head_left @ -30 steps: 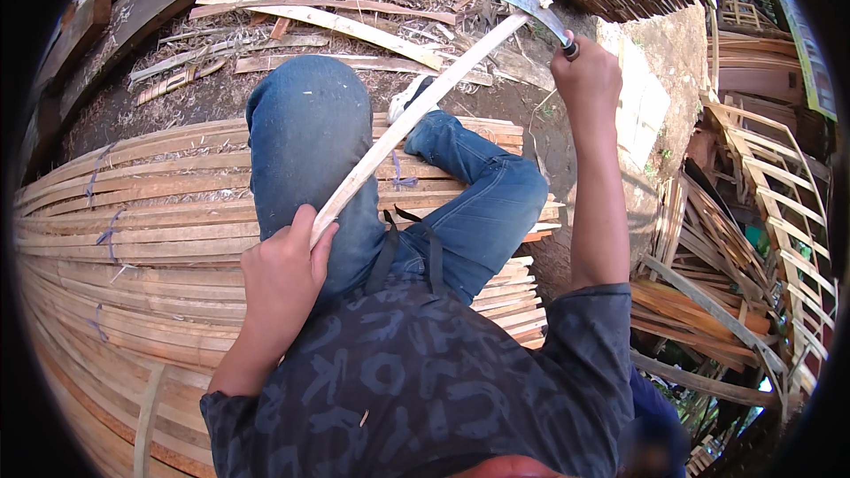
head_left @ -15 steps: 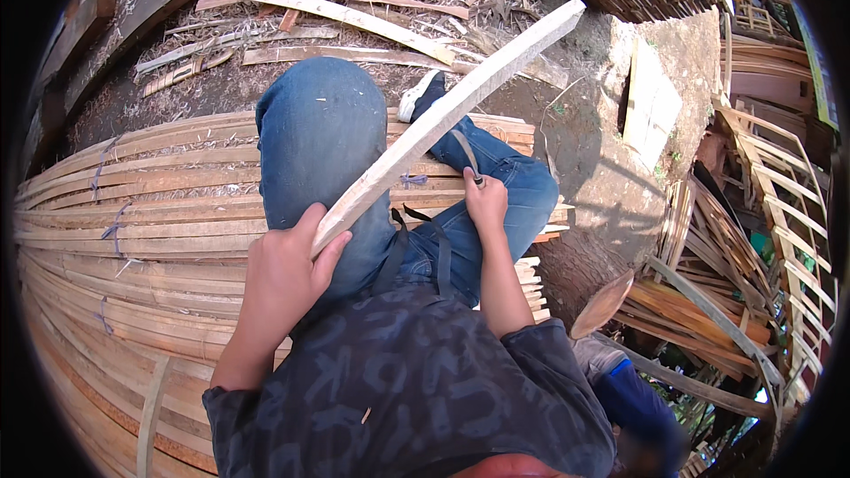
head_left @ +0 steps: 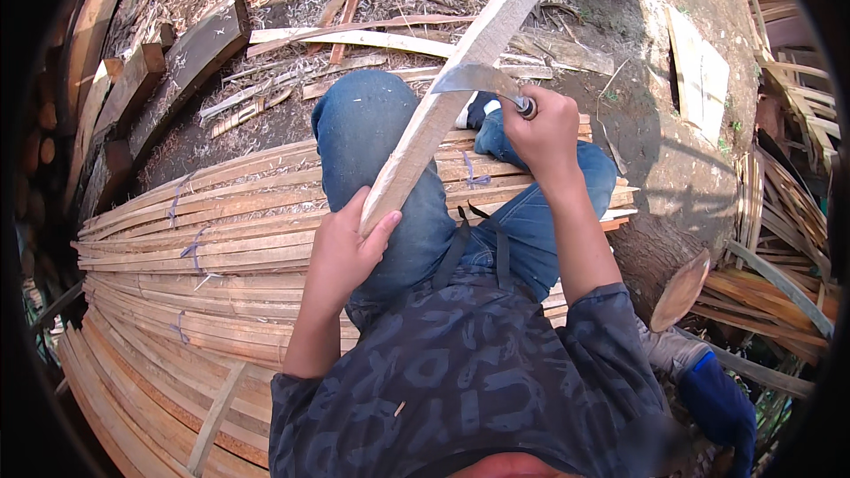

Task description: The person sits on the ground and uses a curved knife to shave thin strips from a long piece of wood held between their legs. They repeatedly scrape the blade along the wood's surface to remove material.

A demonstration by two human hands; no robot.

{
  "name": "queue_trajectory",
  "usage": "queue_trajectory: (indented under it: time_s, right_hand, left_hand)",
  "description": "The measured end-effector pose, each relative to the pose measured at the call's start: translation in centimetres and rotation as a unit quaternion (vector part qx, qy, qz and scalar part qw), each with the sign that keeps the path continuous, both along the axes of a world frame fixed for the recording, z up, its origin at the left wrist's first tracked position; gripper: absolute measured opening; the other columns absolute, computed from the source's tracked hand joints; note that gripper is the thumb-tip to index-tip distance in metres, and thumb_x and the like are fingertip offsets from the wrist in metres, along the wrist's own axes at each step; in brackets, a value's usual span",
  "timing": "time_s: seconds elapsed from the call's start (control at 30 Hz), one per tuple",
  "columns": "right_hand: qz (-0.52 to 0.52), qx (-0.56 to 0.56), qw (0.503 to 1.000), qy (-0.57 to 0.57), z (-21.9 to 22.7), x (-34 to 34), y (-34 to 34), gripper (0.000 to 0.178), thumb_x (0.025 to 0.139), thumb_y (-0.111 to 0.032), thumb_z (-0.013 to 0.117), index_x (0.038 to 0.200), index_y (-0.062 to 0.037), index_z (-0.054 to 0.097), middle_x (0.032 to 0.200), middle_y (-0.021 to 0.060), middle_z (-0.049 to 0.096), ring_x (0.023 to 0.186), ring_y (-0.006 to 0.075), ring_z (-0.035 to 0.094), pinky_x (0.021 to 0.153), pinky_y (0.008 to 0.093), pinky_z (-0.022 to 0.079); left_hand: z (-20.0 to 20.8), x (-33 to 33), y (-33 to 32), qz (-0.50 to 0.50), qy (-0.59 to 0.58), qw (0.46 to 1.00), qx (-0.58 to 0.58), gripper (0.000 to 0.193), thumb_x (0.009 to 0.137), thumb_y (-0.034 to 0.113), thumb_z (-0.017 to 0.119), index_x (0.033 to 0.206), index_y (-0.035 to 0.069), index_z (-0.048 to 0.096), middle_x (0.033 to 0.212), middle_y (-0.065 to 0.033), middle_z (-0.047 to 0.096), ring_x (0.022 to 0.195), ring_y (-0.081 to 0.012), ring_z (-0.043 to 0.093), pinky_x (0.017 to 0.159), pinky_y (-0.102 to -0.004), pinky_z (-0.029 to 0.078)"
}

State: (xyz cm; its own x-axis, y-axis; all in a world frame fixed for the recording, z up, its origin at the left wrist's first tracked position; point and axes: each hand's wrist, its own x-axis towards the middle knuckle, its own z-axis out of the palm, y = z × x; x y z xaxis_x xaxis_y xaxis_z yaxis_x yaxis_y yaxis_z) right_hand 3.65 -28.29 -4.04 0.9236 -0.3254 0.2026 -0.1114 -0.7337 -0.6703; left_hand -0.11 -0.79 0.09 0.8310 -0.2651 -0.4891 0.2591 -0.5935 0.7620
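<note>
My left hand (head_left: 348,246) grips the near end of a long, pale wooden strip (head_left: 460,62), with the thumb along its side. The strip slants up and to the right over my knee, its far end in the air above the ground. In my right hand (head_left: 544,131) is a curved knife (head_left: 482,81), held by its handle with the fingers wrapped round. Its sickle-shaped metal blade lies across the strip past the middle, at or just above the wood; whether it touches I cannot tell.
Bundles of wooden slats (head_left: 239,212), tied with purple string, spread under and left of my legs. Dark beams (head_left: 190,75) lie at the far left. Shavings and loose strips (head_left: 354,38) cover the ground ahead. A cut log (head_left: 680,290) stands at right, near another person's blue-clothed part (head_left: 722,398).
My right hand has risen from beside my thigh and brought the knife up and over to the strip. The whole view has shifted, with my body appearing farther right.
</note>
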Motion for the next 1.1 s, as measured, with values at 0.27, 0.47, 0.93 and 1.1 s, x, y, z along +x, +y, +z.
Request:
queue_trajectory:
  time_s: [0.27,0.47,0.93,1.1]
  right_hand:
    - [0.022,-0.172,0.984,0.039,0.2,3.7,-0.8,0.014,0.075,-0.023,0.07,0.078,-0.0097,0.075,0.067,0.0155,0.066,0.063,0.0321,0.067,0.06,0.0423,0.054]
    - [0.029,-0.167,0.985,0.004,-0.6,6.7,-1.7,0.02,0.08,-0.029,0.068,0.076,-0.0105,0.073,0.069,0.0152,0.067,0.067,0.0339,0.067,0.061,0.0456,0.052]
    - [-0.115,-0.224,0.963,0.097,-1.2,15.6,-8.1,0.034,0.073,-0.036,0.069,0.1,-0.0155,0.075,0.089,0.0157,0.072,0.087,0.0336,0.071,0.078,0.0437,0.057]
    - [-0.082,-0.249,0.963,0.062,-0.6,12.9,-7.2,0.024,0.078,-0.031,0.067,0.09,-0.0127,0.075,0.08,0.0153,0.071,0.079,0.0326,0.07,0.071,0.0431,0.057]
  left_hand:
    - [-0.4,-1.0,-1.1,-0.026,-0.118,0.983,0.137,0.033,0.092,0.031,0.064,0.099,0.0,0.057,0.066,-0.0252,0.062,0.065,-0.0444,0.064,0.054,-0.0481,0.048]
    - [-0.6,-1.6,-1.7,-0.014,-0.147,0.976,0.16,0.029,0.094,0.027,0.063,0.096,-0.001,0.056,0.059,-0.0152,0.061,0.054,-0.0269,0.063,0.048,-0.0369,0.048]
    - [-0.6,-0.6,-1.6,0.012,-0.056,0.994,0.09,0.035,0.093,0.033,0.063,0.097,0.0,0.053,0.063,-0.027,0.06,0.063,-0.0464,0.063,0.052,-0.0504,0.048]
    - [-0.6,-0.7,-1.1,0.014,-0.058,0.995,0.08,0.035,0.093,0.031,0.064,0.099,-0.002,0.055,0.061,-0.0244,0.06,0.061,-0.0441,0.064,0.052,-0.0482,0.048]
